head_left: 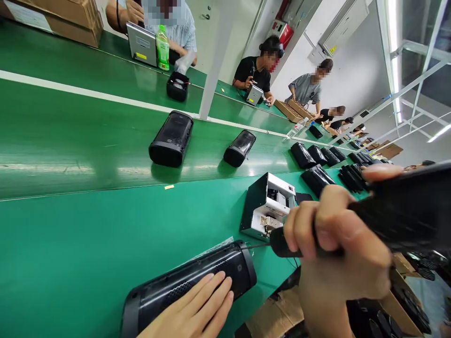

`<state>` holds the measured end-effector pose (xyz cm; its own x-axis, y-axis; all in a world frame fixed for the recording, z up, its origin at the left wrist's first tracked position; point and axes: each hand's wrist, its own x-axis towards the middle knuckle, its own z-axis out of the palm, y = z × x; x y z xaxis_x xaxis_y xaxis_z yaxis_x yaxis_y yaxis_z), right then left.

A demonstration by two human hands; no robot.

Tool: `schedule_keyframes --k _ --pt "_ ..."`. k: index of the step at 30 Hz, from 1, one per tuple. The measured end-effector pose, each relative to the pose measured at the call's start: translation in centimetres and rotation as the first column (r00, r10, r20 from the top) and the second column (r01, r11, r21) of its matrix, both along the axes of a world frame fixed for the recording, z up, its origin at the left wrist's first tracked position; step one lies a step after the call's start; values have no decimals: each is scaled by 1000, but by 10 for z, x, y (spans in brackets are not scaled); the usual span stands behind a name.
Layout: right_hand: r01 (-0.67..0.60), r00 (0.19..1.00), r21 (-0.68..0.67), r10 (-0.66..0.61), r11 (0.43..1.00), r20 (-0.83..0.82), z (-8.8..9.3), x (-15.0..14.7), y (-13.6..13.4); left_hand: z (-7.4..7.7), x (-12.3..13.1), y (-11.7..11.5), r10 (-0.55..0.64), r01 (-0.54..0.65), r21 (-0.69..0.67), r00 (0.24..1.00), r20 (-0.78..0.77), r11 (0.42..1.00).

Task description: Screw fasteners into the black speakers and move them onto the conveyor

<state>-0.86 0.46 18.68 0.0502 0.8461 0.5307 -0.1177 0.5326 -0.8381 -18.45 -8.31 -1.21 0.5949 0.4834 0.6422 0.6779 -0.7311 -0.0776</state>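
My left hand (195, 310) lies flat with fingers stretched out on a black cylindrical housing (176, 284) that rests on its side at the near edge of the green bench (88, 234). My right hand (334, 253) is wrapped round a black electric screwdriver (398, 211). Its thin bit (259, 245) points at the end cap of the housing. Just behind the bit stands a small metal screw feeder box (268, 204).
Two more black housings (172, 138) (240, 148) lie on the green conveyor belt, with a row of several further along (317, 157). Other people work across the belt (255, 75). Cardboard boxes sit at top left (59, 16) and near my right hand (278, 314).
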Motion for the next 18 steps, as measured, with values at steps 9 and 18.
schedule_keyframes --k 9,18 --pt "-44 999 3 44 999 22 -22 -11 13 8 1 -4 11 -12 -34 999 -32 999" --pt "-67 998 -10 67 998 21 -23 -8 15 13 0 -8 2 -9 -106 998 -63 994"
